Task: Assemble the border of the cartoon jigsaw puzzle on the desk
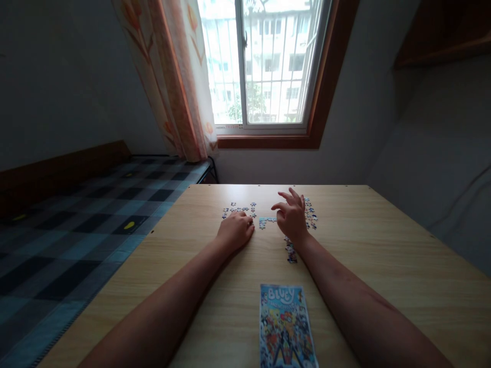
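Small jigsaw pieces lie scattered on a light wooden table (pixel 383 255). My left hand (pixel 236 229) rests on the table with its fingers curled under, just below a loose group of pieces (pixel 238 208). My right hand (pixel 292 214) hovers with fingers spread and bent, its thumb and forefinger close to a short joined strip of light blue pieces (pixel 266 221). More pieces (pixel 310 213) lie behind that hand, and a small joined column (pixel 290 251) sits under its wrist. A colourful reference picture (pixel 286 327) lies flat near me between my forearms.
A bed with a blue and black checked cover (pixel 76 230) runs along the table's left side. A window (pixel 264 61) with a flowered curtain (pixel 172 76) is in the far wall. White walls close the right side.
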Available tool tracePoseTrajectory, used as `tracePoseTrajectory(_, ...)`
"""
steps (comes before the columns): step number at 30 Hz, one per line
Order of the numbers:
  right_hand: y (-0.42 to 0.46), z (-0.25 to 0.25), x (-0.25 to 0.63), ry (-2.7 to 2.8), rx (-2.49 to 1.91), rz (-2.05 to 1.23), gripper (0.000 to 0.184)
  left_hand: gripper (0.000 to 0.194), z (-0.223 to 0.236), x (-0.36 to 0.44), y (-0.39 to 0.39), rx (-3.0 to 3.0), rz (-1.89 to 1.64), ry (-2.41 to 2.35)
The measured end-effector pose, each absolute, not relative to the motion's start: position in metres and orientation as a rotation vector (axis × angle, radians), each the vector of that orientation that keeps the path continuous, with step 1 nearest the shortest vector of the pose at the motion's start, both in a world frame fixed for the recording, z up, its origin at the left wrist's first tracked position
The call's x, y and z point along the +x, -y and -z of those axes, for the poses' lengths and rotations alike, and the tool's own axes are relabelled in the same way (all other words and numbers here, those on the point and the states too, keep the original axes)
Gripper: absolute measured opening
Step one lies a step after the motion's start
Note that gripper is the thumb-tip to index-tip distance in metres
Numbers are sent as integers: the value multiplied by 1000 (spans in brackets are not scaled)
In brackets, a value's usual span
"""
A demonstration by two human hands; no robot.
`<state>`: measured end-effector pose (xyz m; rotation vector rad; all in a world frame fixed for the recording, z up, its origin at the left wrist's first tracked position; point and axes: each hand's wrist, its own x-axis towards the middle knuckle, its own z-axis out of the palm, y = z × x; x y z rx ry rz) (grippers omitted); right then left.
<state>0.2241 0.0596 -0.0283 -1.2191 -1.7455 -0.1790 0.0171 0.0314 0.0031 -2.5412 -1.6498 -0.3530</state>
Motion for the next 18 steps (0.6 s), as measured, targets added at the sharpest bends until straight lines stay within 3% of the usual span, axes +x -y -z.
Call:
tracePoseTrajectory(11,-60,28,224,1766,-1211,138,31,22,-5,19,-35,-2541,428,1861)
tracePoseTrajectory(16,-60,28,224,1782,-1191,135,31,34,2,15,-39,-2556,530,1744)
tracePoseTrajectory(18,-61,29,224,1777,-1187,138,31,31,2,13,-40,-2587,503,1673)
